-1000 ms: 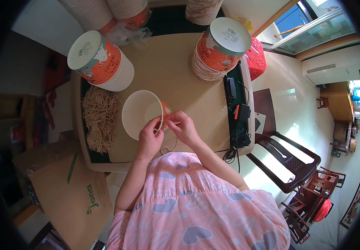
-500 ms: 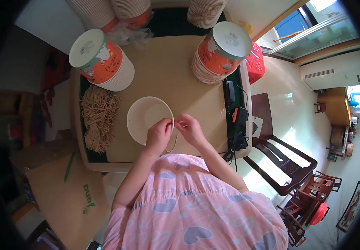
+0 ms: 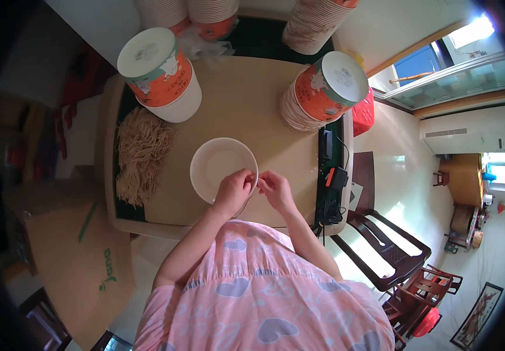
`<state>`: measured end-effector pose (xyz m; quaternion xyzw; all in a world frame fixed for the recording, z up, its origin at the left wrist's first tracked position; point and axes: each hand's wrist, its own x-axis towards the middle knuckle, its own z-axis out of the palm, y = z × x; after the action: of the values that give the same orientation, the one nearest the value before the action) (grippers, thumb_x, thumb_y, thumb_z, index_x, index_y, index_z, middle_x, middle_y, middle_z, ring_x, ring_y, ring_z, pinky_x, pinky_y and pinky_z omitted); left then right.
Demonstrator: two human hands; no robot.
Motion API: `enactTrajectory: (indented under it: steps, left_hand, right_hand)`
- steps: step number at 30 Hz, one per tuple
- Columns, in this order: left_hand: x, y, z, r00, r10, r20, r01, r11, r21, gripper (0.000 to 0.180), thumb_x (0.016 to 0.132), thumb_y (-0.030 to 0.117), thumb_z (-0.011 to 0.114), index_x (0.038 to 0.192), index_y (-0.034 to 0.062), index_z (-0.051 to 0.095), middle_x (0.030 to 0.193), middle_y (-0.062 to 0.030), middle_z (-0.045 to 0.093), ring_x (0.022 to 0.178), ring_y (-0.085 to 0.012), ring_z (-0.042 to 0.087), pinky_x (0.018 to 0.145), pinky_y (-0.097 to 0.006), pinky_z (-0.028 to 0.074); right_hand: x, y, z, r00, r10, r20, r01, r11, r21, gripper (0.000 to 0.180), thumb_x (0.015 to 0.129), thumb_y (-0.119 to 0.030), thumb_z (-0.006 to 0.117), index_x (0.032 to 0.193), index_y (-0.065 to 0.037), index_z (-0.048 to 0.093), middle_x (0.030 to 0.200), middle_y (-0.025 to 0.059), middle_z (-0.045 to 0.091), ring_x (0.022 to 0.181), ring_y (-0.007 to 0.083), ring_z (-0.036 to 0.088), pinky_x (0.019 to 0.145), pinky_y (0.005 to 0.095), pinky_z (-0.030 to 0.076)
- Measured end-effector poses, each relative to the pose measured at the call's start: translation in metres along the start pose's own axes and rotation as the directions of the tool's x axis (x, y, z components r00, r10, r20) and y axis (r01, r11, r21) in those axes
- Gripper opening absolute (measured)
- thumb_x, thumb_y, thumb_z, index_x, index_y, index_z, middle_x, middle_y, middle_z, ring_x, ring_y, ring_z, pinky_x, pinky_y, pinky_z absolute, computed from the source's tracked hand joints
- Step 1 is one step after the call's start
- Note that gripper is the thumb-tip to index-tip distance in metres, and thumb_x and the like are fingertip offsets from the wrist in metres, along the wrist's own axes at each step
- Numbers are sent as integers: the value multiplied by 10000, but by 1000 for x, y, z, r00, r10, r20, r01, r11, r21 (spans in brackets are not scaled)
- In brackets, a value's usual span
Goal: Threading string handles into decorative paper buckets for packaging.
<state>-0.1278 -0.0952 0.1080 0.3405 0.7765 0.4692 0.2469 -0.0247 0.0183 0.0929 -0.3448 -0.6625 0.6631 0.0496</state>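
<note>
A white paper bucket (image 3: 210, 167) stands in front of me on the table, mouth up, its inside showing. My left hand (image 3: 234, 193) is closed on the right side of its rim, fingers partly inside. Just outside that rim, my right hand (image 3: 276, 189) is closed in a pinch, fingertips close to the left hand's. A thin beige cord (image 3: 243, 209) hangs below the hands; its upper end is hidden by the fingers. To the left lies a loose heap of beige cords (image 3: 141, 155).
Orange-and-white bucket stacks stand at the far left (image 3: 168, 79) and far right (image 3: 325, 88). More stacked buckets (image 3: 317, 26) and a clear plastic bag (image 3: 206, 50) are behind. Black adapters (image 3: 335, 178) line the table's right edge. A cardboard box (image 3: 83, 251) is at lower left, a dark chair (image 3: 390, 248) at right.
The whole view has shifted, so the table and stacks sit differently in the picture. Both hands stay at the bucket's right rim, the right fingertips still pinched beside it.
</note>
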Motion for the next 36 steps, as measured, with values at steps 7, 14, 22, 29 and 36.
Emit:
enactTrajectory:
  steps: [7, 14, 22, 29, 36]
  left_hand:
    - [1, 7, -4, 998, 56, 24, -59, 984, 167, 31, 794, 63, 562, 804, 45, 586, 770, -134, 616, 717, -315, 605, 620, -398, 477]
    - [-8, 1, -15, 996, 11, -84, -3, 995, 98, 24, 772, 52, 587, 772, 37, 568, 715, -128, 609, 653, -304, 607, 574, -385, 482]
    - [-20, -2, -32, 967, -244, 68, 253, 938, -235, 42, 788, -14, 604, 805, -4, 567, 723, -89, 638, 671, -159, 640, 603, -284, 515]
    - [-21, -23, -19, 961, -257, 105, 274, 810, -519, 277, 784, -37, 589, 1040, 34, 512, 773, -81, 607, 704, -142, 616, 633, -275, 518]
    - [-13, -34, -6, 947, -272, 173, 321, 842, -435, 464, 757, -147, 518, 1162, 60, 424, 836, -71, 581, 781, -137, 600, 684, -259, 526]
  right_hand:
    - [-2, 0, 0, 1000, 14, 19, -14, 1000, -6, 121, 891, -101, 570, 888, 18, 594, 734, 42, 617, 633, 102, 575, 583, 225, 470]
    - [-22, -12, -1, 995, 96, 8, -96, 980, 175, 192, 894, -25, 498, 1083, -5, 526, 801, 71, 639, 659, 119, 598, 600, 240, 493]
    - [-33, -50, 29, 994, -109, 33, 110, 992, -58, 378, 832, 70, 504, 1180, -79, 505, 852, 54, 618, 663, 122, 602, 574, 248, 499]
    - [-22, -47, 38, 946, -323, 23, 304, 863, -403, 396, 773, 68, 553, 1143, -72, 533, 800, 86, 600, 619, 157, 593, 558, 280, 479]
    - [-25, -49, 37, 914, -405, 8, 365, 816, -449, 362, 768, 65, 561, 1107, -61, 549, 810, 85, 598, 653, 165, 592, 588, 281, 485]
